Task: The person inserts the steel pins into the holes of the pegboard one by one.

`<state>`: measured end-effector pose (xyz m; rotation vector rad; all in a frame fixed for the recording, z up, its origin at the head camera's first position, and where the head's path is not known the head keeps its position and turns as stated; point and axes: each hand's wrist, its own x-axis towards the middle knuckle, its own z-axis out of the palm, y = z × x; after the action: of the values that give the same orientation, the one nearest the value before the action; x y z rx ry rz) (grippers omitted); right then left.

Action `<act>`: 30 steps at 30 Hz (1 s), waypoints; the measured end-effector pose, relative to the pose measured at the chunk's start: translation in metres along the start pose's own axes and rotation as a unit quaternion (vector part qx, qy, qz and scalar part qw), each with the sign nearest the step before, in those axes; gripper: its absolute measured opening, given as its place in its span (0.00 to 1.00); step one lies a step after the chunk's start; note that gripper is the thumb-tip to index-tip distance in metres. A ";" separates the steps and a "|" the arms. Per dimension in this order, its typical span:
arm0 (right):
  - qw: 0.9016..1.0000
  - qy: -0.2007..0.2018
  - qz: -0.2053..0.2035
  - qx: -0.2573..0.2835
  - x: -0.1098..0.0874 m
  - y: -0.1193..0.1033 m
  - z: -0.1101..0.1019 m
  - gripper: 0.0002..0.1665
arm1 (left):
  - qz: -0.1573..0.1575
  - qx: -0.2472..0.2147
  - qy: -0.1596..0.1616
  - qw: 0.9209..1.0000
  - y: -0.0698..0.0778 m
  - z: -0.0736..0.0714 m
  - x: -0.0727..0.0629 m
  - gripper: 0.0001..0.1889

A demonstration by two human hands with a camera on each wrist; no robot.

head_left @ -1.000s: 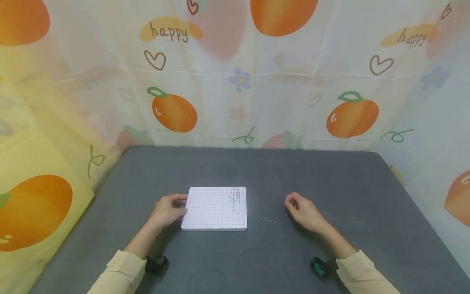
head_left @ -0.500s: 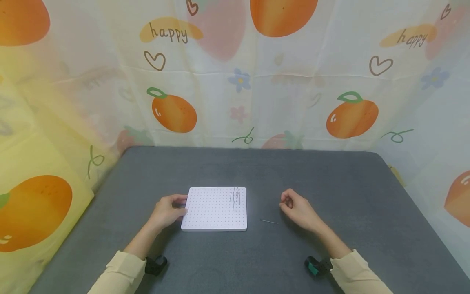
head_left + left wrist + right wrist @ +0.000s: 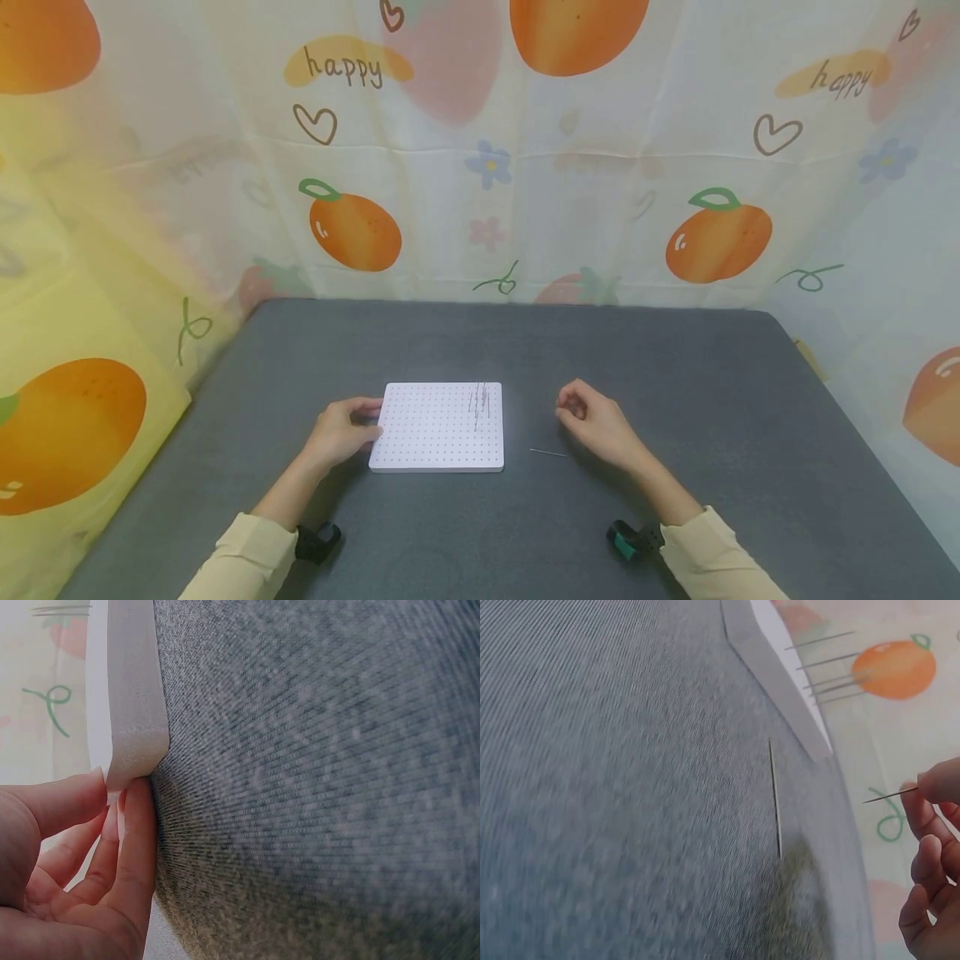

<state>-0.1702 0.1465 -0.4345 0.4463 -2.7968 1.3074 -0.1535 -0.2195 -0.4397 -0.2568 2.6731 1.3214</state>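
Observation:
A white pegboard point(image 3: 420, 437) with rows of small holes lies on the table. At its left edge my left hand point(image 3: 337, 429) grips it, the thumb point(image 3: 71, 802) on the top face near a corner and the fingers along the side. Several thin needles point(image 3: 827, 661) stand upright in the board's far right part. Right of the board, my right hand point(image 3: 600, 425) pinches a needle point(image 3: 889, 796) between thumb and forefinger, above the table. Another needle point(image 3: 548, 452) lies flat on the table between board and right hand.
Dark grey cloth covers the table point(image 3: 480, 533). Behind it hangs a pale curtain point(image 3: 585, 192) printed with oranges, hearts and flowers. Each wrist wears a black camera, the right one point(image 3: 630, 540) with a green patch.
My right hand has moved left toward the board and slightly away from me. The left hand and the board stay where they were.

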 end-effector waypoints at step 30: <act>0.997 0.077 -0.031 0.008 0.008 -0.031 0.040 0.07 | 0.010 -0.002 0.002 1.000 0.000 0.000 -0.001 0.23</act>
<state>-0.1652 0.0958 -0.4358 0.4107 -2.6278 1.2937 -0.1523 -0.2189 -0.4392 -0.2342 2.6833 1.3331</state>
